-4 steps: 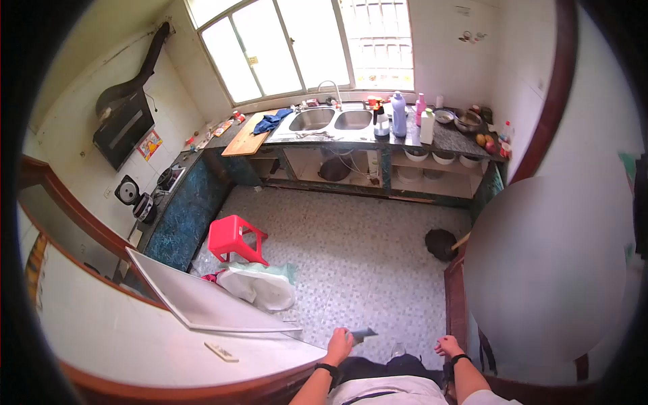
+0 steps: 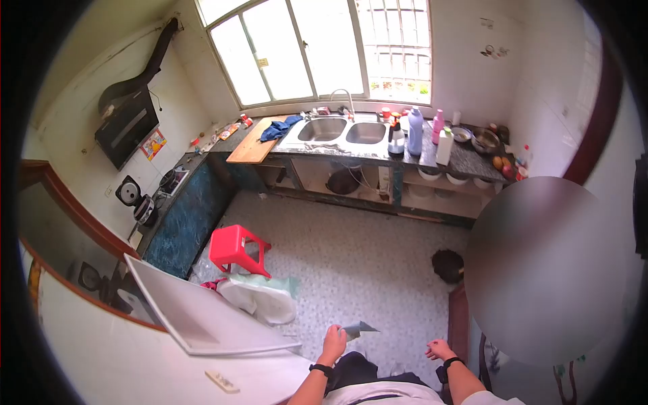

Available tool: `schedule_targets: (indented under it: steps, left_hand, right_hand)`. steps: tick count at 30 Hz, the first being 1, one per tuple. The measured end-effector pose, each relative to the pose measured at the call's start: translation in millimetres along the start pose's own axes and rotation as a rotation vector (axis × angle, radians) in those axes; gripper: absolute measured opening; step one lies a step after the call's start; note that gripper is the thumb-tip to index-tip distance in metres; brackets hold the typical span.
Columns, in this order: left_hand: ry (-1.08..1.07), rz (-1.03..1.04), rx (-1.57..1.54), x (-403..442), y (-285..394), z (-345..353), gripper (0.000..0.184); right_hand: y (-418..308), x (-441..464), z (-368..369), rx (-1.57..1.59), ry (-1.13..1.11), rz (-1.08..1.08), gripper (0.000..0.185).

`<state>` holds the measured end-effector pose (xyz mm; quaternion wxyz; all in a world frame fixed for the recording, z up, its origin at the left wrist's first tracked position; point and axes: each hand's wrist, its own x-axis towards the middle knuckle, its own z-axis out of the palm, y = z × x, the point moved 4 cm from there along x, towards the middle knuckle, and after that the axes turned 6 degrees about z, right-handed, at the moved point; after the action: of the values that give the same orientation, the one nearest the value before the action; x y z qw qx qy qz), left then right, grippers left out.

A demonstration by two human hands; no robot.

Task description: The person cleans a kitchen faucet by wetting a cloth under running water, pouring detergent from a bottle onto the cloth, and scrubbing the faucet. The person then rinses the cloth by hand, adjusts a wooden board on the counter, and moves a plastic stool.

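My left hand (image 2: 333, 343) is closed round one end of a flat dark grey item (image 2: 358, 329), whose pointed end sticks out to the right above the tiled floor. What the item is, I cannot make out. To the right, my right hand (image 2: 440, 349) hangs near my body with its fingers loosely curled and partly apart, and no object shows in it. Dark bands circle both wrists. My dark-clothed legs (image 2: 358, 368) show between the hands.
A red stool (image 2: 233, 246) stands on the floor beside a white bag (image 2: 260, 297). An open door (image 2: 209, 314) is at left. Ahead, a counter holds a double sink (image 2: 322, 129), a cutting board (image 2: 251, 147) and bottles (image 2: 414, 131). A dark mop head (image 2: 447, 266) lies at right.
The view has shifted, and the counter and window sit further right. Both hands appear slightly further left, with the grey item still in my left hand.
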<state>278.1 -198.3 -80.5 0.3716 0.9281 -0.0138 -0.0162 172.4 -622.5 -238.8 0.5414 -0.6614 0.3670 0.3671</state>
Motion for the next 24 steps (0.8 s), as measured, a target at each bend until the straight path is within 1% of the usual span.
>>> schedule_targets:
  steps: [2, 3, 5, 6, 7, 9, 10, 11, 12, 13, 15, 16, 18, 19, 20, 21, 22, 23, 24]
  left_hand:
    - [0.07, -0.078, -0.128, 77, -5, 4, 0.03]
    - [0.071, -0.081, -0.142, 114, -15, 12, 0.03]
    - [0.235, -0.038, -0.163, 185, -40, 4, 0.033]
    - [0.181, -0.143, -0.209, 219, -41, -3, 0.035]
    - [0.171, -0.148, -0.212, 255, -47, -7, 0.035]
    - [0.207, -0.174, -0.274, 319, -62, -18, 0.045]
    - [0.21, -0.189, -0.289, 346, -63, -25, 0.045]
    - [0.171, -0.178, -0.337, 376, -63, -39, 0.051]
    - [0.124, -0.16, -0.378, 404, -62, -52, 0.059]
    - [0.12, -0.16, -0.374, 432, -69, -60, 0.059]
    - [0.151, -0.115, -0.221, 488, -89, -72, 0.071]
    - [0.143, -0.106, -0.213, 518, -90, -80, 0.071]
    - [0.121, -0.176, -0.268, 578, -79, -104, 0.069]
    - [0.113, -0.178, -0.26, 609, -74, -113, 0.069]
    - [0.146, -0.153, -0.248, 640, -70, -125, 0.069]
    - [0.179, -0.133, -0.236, 665, -72, -131, 0.07]
    - [0.18, -0.112, -0.247, 692, -84, -131, 0.07]
    - [0.177, -0.112, -0.237, 723, -81, -138, 0.07]
    - [0.216, -0.061, -0.145, 751, -67, -153, 0.073]
  right_hand:
    - [-77, 35, -11, -0.059, -0.042, -0.028, 0.028]
    - [-108, 53, -19, -0.068, -0.031, -0.026, 0.028]
    - [-173, 83, -13, -0.156, 0.022, -0.144, 0.029]
    - [-202, 100, -12, -0.18, 0.049, -0.114, 0.028]
    - [-234, 113, -11, -0.178, 0.052, -0.103, 0.028]
    - [-299, 127, -13, -0.241, 0.104, -0.145, 0.026]
    - [-336, 126, -12, -0.243, 0.104, -0.122, 0.024]
    - [-380, 130, -10, -0.26, 0.106, -0.124, 0.024]
    - [-422, 133, -5, -0.2, 0.108, -0.168, 0.024]
    - [-461, 137, -1, -0.131, 0.108, -0.209, 0.024]
    - [-541, 153, 6, -0.121, 0.132, -0.355, 0.021]
    - [-584, 158, 12, -0.09, 0.122, -0.39, 0.021]
    - [-666, 180, 23, -0.05, 0.111, -0.421, 0.021]
    - [-708, 193, 27, -0.067, 0.116, -0.498, 0.022]
    - [-746, 206, 34, -0.082, 0.119, -0.573, 0.022]
    - [-779, 217, 41, -0.076, 0.111, -0.558, 0.022]
    - [-821, 227, 46, -0.088, 0.119, -0.615, 0.022]
    - [-864, 239, 47, -0.095, 0.129, -0.676, 0.022]
    - [-902, 258, 45, -0.083, 0.124, -0.67, 0.022]
